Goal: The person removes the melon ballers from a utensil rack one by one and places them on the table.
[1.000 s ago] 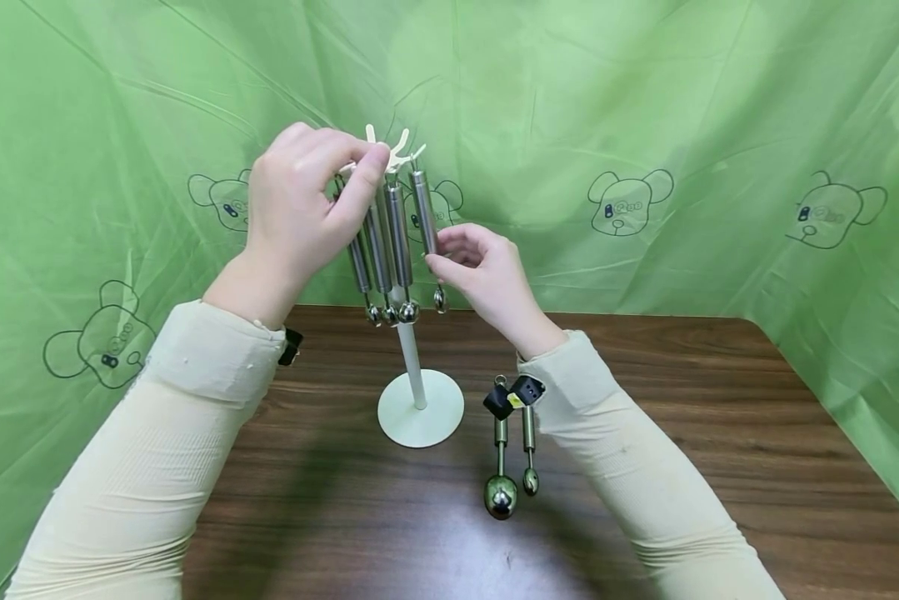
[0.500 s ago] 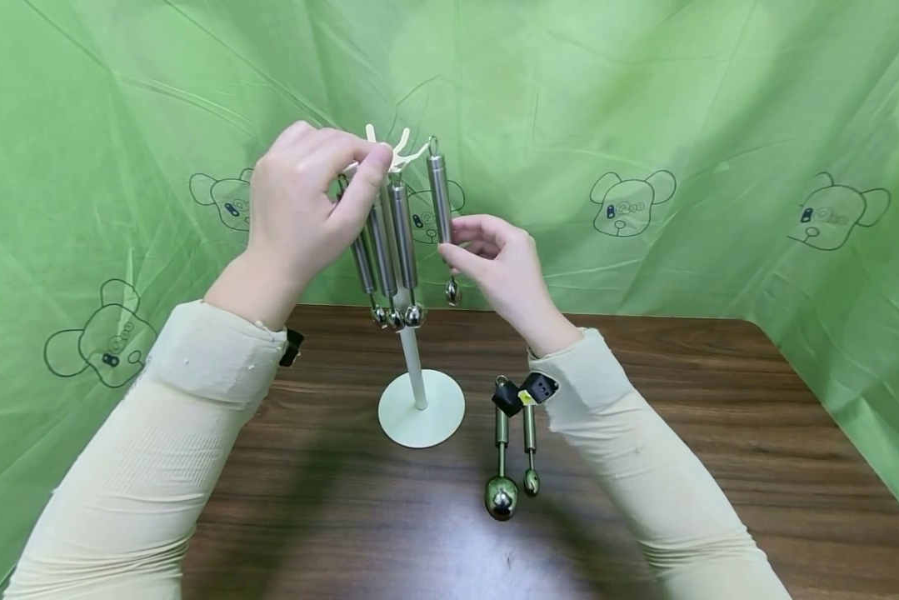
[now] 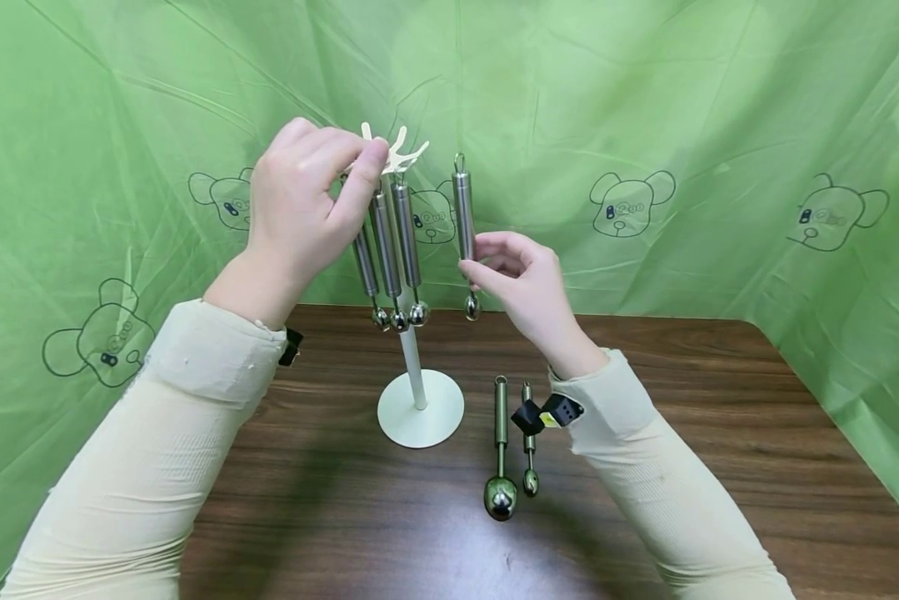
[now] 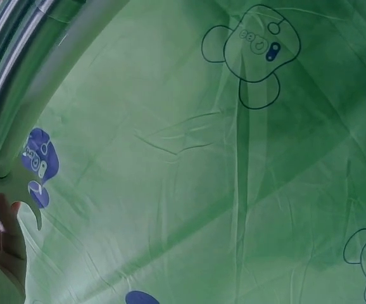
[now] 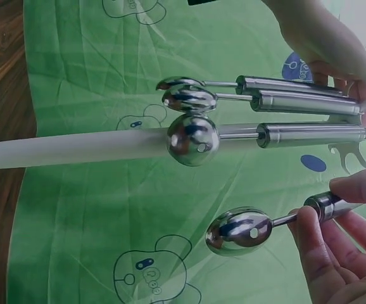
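My left hand (image 3: 299, 187) pinches the pale, branched top (image 3: 400, 158) of a white display stand (image 3: 415, 367). My right hand (image 3: 527, 283) holds a steel melon baller (image 3: 464, 212) by the lower handle, thumb against fingers. It is upright, ring uppermost, to the right of the stand and apart from its hooks. In the right wrist view its oval scoop (image 5: 240, 231) with a small hole points away from the fingers. Several similar melon ballers (image 3: 386, 246) hang from the stand close together, scoops down. The left hand hides part of their upper ends.
Two more scoops lie on the wooden table (image 3: 329, 517) right of the round base (image 3: 442, 425): one with a large bowl (image 3: 500, 496), one small scoop (image 3: 531, 479) partly behind the right wrist camera. Green cloth (image 3: 539, 100) with bear drawings surrounds the table.
The right hand has carried the melon baller off the stand's right hook, first rightward and up, then further right and slightly down. The left hand stays at the stand's top.
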Demonstrator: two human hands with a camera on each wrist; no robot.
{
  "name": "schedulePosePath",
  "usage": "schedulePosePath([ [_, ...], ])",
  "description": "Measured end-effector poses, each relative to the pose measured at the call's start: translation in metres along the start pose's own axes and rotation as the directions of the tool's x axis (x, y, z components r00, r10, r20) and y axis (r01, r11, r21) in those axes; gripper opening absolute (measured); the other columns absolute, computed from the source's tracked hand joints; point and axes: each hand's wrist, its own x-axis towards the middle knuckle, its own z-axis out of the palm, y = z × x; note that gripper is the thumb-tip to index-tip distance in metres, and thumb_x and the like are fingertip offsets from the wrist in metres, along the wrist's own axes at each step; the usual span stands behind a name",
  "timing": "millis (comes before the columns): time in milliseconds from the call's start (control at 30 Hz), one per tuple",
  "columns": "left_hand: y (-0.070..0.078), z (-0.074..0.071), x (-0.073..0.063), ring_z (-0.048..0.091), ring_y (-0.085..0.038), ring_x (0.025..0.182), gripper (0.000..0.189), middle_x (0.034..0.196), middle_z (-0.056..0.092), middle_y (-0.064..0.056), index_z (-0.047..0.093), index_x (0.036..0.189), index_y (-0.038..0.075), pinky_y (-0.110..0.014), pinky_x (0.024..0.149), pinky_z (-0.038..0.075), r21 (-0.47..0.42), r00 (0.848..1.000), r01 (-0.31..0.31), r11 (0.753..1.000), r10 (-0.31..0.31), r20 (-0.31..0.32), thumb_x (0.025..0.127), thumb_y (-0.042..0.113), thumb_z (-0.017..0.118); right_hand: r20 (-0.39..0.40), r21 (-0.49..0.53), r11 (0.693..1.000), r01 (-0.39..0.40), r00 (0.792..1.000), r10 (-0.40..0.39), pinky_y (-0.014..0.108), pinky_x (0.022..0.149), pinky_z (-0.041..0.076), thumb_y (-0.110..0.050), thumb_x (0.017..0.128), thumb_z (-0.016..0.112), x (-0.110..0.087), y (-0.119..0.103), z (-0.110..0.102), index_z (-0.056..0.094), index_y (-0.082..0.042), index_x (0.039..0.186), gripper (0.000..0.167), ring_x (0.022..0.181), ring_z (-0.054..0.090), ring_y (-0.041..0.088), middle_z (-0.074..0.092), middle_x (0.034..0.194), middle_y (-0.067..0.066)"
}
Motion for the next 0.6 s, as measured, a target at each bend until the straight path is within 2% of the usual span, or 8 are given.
schedulePosePath([
  [267, 0.001, 0.0, 0.0, 0.066, -0.032, 0.089, 0.043, 0.093, 0.077, -0.013, 0.076, 0.09, 0.003, -0.042, 0.078, 0.051, 0.004, 1.0, -0.002, 1.0, 0.002, 0.002, 0.102, 0.032, 0.046, -0.017, 0.025, 1.0, -0.014, 1.0, 0.014, 0.029, 0.072, 0.058, -0.003, 0.086, 0.072, -0.023, 0.006, -0.009, 0.067, 0.002, 0.116, 0.03, 0.067, 0.068, 0.013, 0.072, 0.089, -0.004],
  [600, 0.001, 0.002, -0.001, 0.066, -0.032, 0.079, 0.041, 0.092, 0.076, -0.015, 0.075, 0.089, 0.002, -0.04, 0.069, 0.049, -0.018, 1.0, -0.005, 1.0, 0.005, -0.007, 0.102, 0.03, 0.047, -0.026, 0.053, 0.997, -0.064, 0.998, 0.065, 0.032, 0.072, 0.059, -0.004, 0.087, 0.072, -0.047, 0.012, -0.023, 0.066, 0.0, 0.114, 0.028, 0.068, 0.068, 0.011, 0.071, 0.084, -0.011],
])
